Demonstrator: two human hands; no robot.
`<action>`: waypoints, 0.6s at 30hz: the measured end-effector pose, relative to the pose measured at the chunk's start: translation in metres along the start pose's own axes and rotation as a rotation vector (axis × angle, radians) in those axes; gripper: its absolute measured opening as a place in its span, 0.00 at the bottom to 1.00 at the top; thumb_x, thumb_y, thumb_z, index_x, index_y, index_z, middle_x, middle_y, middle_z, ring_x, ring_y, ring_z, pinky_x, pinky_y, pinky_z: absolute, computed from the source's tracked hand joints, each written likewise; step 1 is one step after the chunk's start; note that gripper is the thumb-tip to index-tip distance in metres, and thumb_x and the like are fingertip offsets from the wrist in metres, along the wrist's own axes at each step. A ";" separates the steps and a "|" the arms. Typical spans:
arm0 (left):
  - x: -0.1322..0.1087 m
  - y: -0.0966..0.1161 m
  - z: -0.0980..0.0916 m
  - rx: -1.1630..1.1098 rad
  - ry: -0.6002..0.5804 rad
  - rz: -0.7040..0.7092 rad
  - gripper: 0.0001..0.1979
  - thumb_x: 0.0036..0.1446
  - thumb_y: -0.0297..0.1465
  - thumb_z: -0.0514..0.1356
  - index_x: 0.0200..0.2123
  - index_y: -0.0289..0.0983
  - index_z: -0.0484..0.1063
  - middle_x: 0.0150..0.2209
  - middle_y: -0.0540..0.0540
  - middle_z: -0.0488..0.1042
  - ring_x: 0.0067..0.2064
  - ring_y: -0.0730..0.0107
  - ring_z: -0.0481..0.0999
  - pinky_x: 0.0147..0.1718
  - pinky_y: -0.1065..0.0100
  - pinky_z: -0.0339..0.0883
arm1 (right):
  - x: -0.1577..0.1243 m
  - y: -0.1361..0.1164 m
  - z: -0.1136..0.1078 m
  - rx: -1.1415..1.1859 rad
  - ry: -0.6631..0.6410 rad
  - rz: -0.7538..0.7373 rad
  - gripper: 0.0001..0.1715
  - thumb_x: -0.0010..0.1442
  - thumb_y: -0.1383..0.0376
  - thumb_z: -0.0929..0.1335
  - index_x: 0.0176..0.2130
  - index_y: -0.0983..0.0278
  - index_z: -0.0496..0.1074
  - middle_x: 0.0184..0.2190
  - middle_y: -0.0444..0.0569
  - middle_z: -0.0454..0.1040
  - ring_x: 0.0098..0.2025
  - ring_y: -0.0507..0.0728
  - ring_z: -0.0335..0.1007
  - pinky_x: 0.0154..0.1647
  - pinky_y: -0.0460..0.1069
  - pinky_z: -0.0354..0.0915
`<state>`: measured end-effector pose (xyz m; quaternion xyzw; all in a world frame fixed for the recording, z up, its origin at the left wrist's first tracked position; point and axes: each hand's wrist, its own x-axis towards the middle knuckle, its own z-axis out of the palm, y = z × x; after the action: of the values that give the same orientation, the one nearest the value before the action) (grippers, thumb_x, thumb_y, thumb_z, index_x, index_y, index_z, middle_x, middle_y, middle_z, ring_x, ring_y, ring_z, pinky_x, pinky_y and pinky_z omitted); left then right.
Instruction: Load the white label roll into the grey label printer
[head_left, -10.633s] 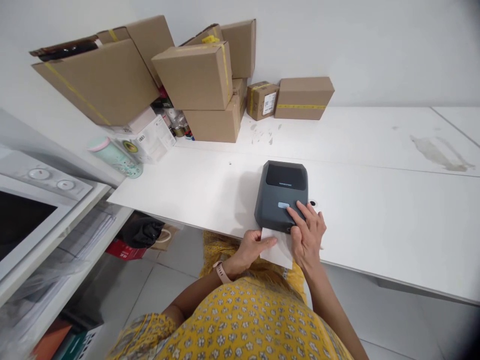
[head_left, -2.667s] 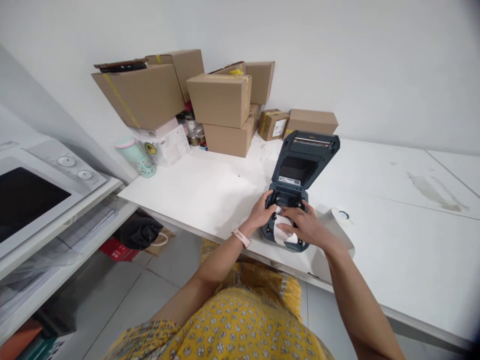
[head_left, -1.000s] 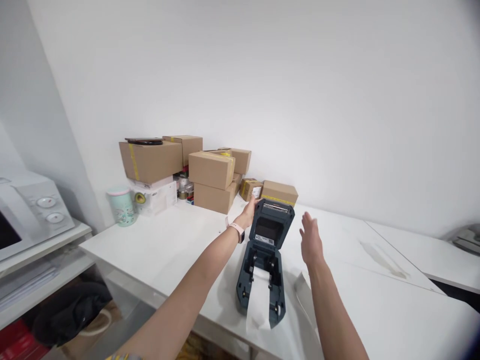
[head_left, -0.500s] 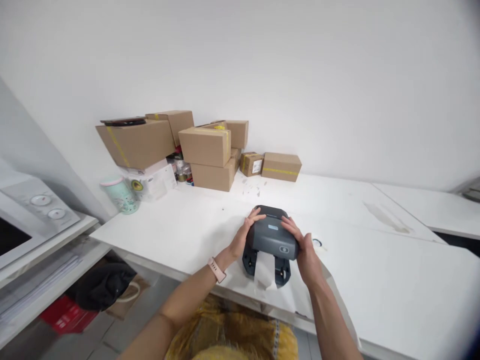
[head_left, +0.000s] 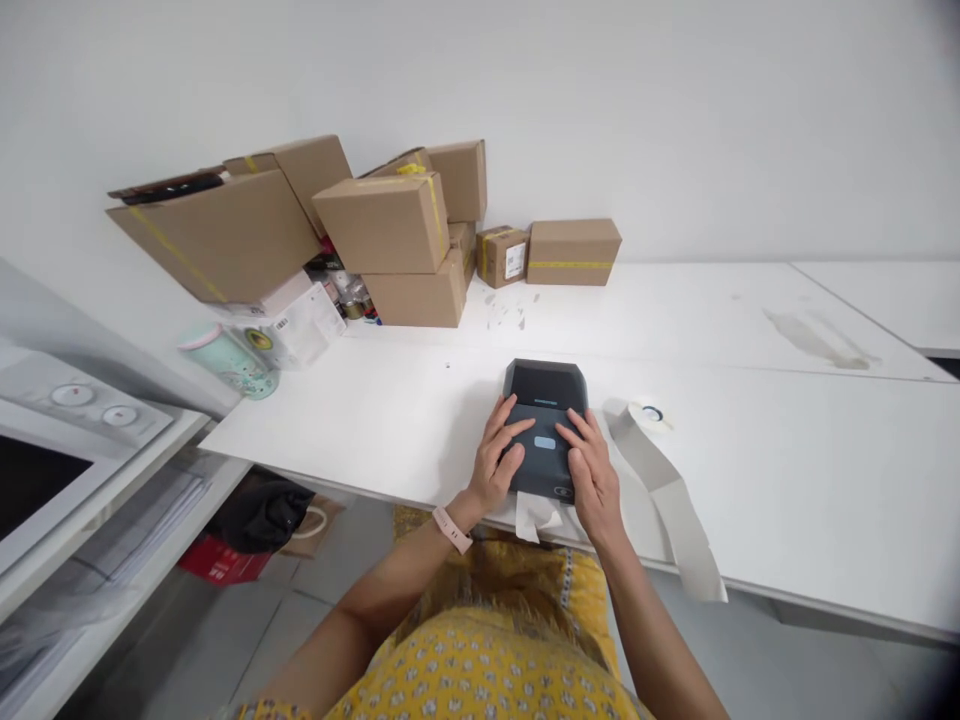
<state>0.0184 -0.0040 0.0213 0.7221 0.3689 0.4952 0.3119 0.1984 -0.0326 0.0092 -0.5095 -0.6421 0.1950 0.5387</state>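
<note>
A dark grey label printer [head_left: 546,468] sits near the front edge of the white table, its lid down. On the left part of the lid rests my left hand [head_left: 496,462], fingers spread over the top and a pink band on the wrist. My right hand [head_left: 595,480] lies on the lid's right side, also with spread fingers. Both hands touch the printer without wrapping round it. A strip of white label paper [head_left: 534,517] sticks out of the printer's front and hangs at the table edge.
To the right lies a label roll [head_left: 651,413] with a long paper strip [head_left: 686,530] trailing over the edge. Stacked cardboard boxes [head_left: 405,228] stand by the wall. A mint tumbler [head_left: 232,362] and a white microwave [head_left: 112,470] are at the left.
The printer's lid was raised, showing the inside; it is now down. My hands moved with it and lie flatter on top. The camera view has tilted downward.
</note>
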 end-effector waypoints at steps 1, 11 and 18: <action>-0.001 -0.001 0.002 -0.013 0.019 0.004 0.21 0.71 0.41 0.50 0.60 0.42 0.72 0.74 0.43 0.55 0.76 0.53 0.49 0.73 0.47 0.46 | -0.001 -0.001 0.001 0.023 0.016 0.029 0.25 0.73 0.53 0.58 0.59 0.55 0.74 0.70 0.50 0.64 0.76 0.64 0.47 0.75 0.70 0.48; -0.009 -0.004 0.010 -0.073 0.105 -0.089 0.23 0.71 0.42 0.53 0.66 0.47 0.66 0.77 0.47 0.46 0.76 0.50 0.48 0.74 0.46 0.44 | -0.013 -0.005 0.013 0.419 0.192 0.610 0.55 0.57 0.43 0.72 0.73 0.59 0.53 0.73 0.55 0.55 0.74 0.69 0.52 0.72 0.66 0.55; -0.015 -0.005 0.015 -0.224 0.137 -0.275 0.33 0.69 0.45 0.55 0.73 0.49 0.51 0.76 0.46 0.49 0.76 0.50 0.50 0.73 0.49 0.48 | -0.016 0.003 0.009 0.491 0.126 0.703 0.55 0.53 0.43 0.73 0.71 0.56 0.55 0.71 0.54 0.60 0.70 0.69 0.58 0.70 0.68 0.58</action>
<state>0.0281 -0.0156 0.0054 0.5900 0.4273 0.5339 0.4292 0.1902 -0.0428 -0.0038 -0.5647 -0.3300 0.4821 0.5829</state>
